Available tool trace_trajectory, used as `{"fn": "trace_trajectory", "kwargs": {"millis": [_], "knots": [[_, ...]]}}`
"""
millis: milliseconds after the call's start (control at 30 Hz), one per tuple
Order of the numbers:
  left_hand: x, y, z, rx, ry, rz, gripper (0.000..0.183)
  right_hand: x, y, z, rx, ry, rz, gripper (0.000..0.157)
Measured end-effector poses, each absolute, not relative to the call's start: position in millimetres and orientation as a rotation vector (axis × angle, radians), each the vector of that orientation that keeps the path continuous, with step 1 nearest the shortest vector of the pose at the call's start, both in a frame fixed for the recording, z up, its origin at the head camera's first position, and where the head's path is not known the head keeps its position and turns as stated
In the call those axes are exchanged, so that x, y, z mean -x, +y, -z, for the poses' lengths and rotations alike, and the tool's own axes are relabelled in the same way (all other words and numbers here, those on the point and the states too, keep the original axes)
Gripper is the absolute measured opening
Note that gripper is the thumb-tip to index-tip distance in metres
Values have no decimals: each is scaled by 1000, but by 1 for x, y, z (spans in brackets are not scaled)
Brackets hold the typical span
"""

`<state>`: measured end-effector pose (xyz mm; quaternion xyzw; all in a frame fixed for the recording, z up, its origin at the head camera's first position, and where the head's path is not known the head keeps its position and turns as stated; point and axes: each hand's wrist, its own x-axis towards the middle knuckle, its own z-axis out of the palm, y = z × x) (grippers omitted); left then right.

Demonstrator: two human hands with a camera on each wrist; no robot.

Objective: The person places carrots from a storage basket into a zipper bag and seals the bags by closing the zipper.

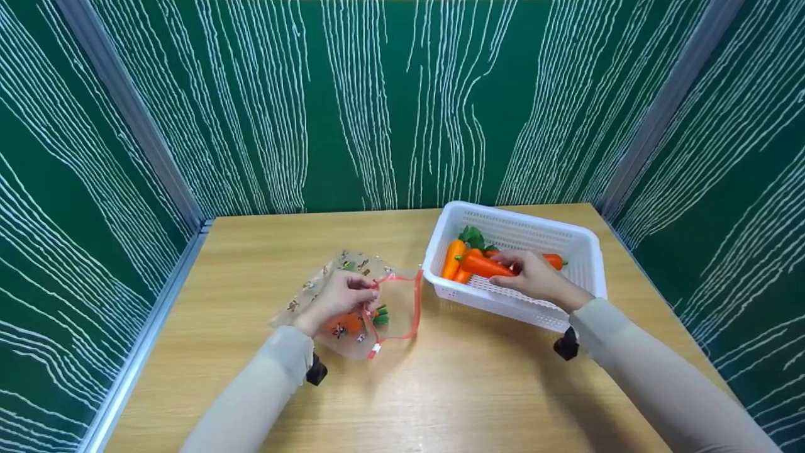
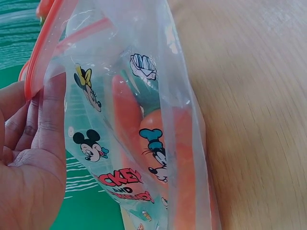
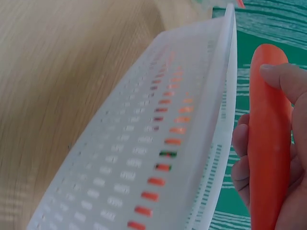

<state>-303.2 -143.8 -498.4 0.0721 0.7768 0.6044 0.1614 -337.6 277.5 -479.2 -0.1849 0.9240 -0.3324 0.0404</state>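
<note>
Near the middle of the table lies a clear zip bag point(image 1: 349, 292) with cartoon prints and a red zip edge. My left hand point(image 1: 343, 294) pinches the red zip edge point(image 2: 42, 52), and the mouth gapes toward the basket. Through the plastic, orange carrots point(image 2: 184, 158) show inside the bag. My right hand point(image 1: 531, 274) reaches over the white basket point(image 1: 519, 308) and grips a long red pepper point(image 1: 483, 265), thumb on one side and fingers on the other. In the right wrist view that pepper point(image 3: 268, 139) is above the rim, its lower end out of frame.
Inside the basket are orange carrots point(image 1: 452, 259) with leafy green tops point(image 1: 471, 236) and another red pepper point(image 1: 555, 260) at the right. The zip slider point(image 1: 375, 348) sits at the bag's near corner. Green walls point(image 1: 402, 113) with white lines enclose the wooden table point(image 1: 434, 402).
</note>
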Motion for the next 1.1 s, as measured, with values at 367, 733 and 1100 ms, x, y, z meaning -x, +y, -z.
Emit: {"fn": "trace_trajectory", "kwargs": {"millis": [367,733,1100], "knots": [[305,-142,499,-202,2154,-1796,10,328,257,477,691,2828,1012,38],[305,-143,497,-182,2201,-1747,11,320,239,481,691,2769,1003,41],[303,-143,497,-186,2201,-1757,10,308,223,486,720,2704,987,43]]}}
